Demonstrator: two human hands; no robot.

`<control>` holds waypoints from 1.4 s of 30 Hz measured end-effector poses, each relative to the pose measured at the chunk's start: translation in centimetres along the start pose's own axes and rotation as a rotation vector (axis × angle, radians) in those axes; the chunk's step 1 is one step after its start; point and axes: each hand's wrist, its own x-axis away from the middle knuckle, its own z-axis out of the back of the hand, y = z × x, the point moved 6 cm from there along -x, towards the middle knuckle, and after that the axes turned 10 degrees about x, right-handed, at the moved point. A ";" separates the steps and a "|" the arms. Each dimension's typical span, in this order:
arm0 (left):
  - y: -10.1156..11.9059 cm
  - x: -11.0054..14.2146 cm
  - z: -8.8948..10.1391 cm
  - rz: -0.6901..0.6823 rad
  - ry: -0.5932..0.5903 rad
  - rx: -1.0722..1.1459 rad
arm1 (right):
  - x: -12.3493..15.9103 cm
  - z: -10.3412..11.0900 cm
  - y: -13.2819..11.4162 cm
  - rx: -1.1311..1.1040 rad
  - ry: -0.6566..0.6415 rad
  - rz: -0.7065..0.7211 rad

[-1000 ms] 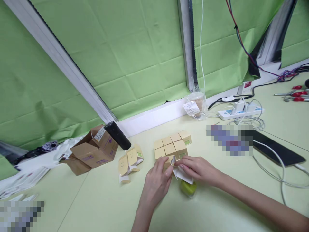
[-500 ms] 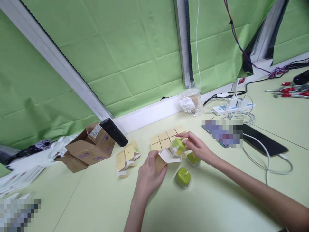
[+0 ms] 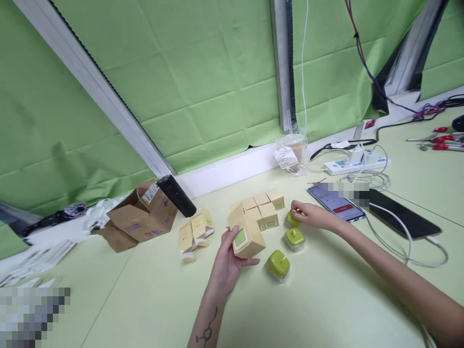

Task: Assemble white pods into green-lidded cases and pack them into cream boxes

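Note:
My left hand [image 3: 229,263] grips a small tan carton [image 3: 247,233] with a green label, held just above the table. My right hand [image 3: 312,215] rests its closed fingertips on a small green candle in a clear case [image 3: 293,218] standing on the table. Two more green candles stand in front of it, one [image 3: 295,237] in the middle and one [image 3: 279,264] nearest me. A cluster of closed tan cartons [image 3: 266,208] sits just behind my left hand.
A pile of flattened cartons [image 3: 195,234] lies to the left, beside an open brown shipping box [image 3: 139,223] with a black cylinder [image 3: 177,195] leaning on it. A phone [image 3: 335,202], a dark tablet [image 3: 400,218], a power strip [image 3: 357,163] and cables lie at right. Red-handled tools [image 3: 440,142] lie far right.
My right hand lifted a green candle out of the open carton and set it down on the table at right. My left hand raised the carton, whose flaps are no longer open.

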 end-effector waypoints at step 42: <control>-2.5 1.6 -2.1 -0.383 -0.081 0.143 | 5.9 -1.5 -13.1 0.099 0.354 0.467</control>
